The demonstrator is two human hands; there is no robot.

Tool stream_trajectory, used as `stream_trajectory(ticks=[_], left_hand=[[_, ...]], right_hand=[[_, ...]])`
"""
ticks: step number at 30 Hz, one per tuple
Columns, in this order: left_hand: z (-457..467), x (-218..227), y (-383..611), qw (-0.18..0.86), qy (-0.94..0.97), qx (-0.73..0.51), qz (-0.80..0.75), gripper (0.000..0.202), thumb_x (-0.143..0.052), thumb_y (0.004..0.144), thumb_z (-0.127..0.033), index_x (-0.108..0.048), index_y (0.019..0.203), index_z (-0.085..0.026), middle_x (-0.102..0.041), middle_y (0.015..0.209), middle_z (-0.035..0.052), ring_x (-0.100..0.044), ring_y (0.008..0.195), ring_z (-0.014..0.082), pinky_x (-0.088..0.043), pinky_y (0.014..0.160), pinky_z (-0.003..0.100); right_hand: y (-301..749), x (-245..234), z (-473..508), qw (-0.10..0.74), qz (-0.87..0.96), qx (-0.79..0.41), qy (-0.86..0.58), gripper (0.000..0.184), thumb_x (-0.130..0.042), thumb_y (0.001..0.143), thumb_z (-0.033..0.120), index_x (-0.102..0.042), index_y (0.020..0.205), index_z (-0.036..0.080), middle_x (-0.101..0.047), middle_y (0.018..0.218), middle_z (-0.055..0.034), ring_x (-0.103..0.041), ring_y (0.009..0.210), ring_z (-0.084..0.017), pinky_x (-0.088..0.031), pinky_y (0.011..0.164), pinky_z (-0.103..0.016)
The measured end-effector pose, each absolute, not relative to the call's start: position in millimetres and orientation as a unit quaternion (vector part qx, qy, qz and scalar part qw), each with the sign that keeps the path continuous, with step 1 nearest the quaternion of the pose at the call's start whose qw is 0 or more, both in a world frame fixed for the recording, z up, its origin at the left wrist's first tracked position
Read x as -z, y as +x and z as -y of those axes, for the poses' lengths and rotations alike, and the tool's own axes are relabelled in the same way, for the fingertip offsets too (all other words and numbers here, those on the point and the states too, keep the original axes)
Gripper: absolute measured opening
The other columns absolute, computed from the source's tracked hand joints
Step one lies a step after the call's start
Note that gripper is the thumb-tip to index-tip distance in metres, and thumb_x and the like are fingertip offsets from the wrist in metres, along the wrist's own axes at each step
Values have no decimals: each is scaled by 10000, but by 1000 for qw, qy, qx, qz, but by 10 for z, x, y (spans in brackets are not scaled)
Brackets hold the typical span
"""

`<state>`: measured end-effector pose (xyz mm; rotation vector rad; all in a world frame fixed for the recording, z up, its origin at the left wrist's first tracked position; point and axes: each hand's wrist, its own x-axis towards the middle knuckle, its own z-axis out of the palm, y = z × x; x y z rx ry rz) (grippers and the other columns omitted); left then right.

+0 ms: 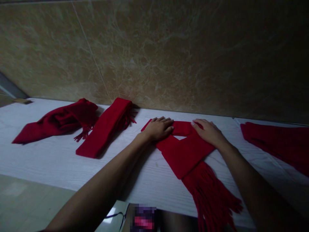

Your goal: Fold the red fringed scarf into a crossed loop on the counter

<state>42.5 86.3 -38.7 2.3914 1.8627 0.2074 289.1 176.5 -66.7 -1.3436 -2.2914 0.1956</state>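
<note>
A red fringed scarf [183, 158] lies in front of me, folded into a loop with its ends crossed. Its fringe [212, 190] spreads toward the near edge of the table. On the loop's left corner my left hand [159, 128] rests flat, palm down, with the fingers stretched out. My right hand [209, 132] presses on the right corner, its fingers also extended. Between the hands, the top band of the scarf runs straight, and a small gap below it shows the white surface. The cloth under both palms is hidden.
A neatly folded red scarf [105, 129] lies left of my hands, with a crumpled one [58, 122] beyond it. More red cloth [277, 141] is at the far right. The white wood-grain table [48, 164] meets a brown marbled wall [149, 58] behind.
</note>
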Motion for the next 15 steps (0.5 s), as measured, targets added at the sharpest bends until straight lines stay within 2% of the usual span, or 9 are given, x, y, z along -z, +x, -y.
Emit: stream_trajectory(ticks=[5,11,15], left_hand=[[-871,397,420,50,788,-72,-609,587,-260,1044,-503,-402,1550,-240,-389,1642,35,-340,1513,272,-265,1236,475],[-874,404,415,47,787,-72,-611,573,-264,1043,-503,-411,1539,-257,-399,1637,34,-355,1506,252,-270,1234,462],[-866,391,420,42,790,-70,-608,574,-264,1043,-494,-420,1537,-246,-407,1631,41,-365,1502,261,-287,1225,472]], right_hand=[[2887,649,-1731,229,845,-64,-479,402,-391,998,439,-703,1146,233,-704,1301,-124,-635,1209,-321,-373,1124,-601],[2882,634,-1723,225,837,-71,-493,401,-404,1009,416,-681,1210,208,-684,1341,-136,-612,1259,-305,-376,1137,-559],[2878,631,-1727,216,842,-74,-489,405,-411,1012,406,-674,1227,185,-669,1364,-150,-605,1270,-311,-356,1142,-591]])
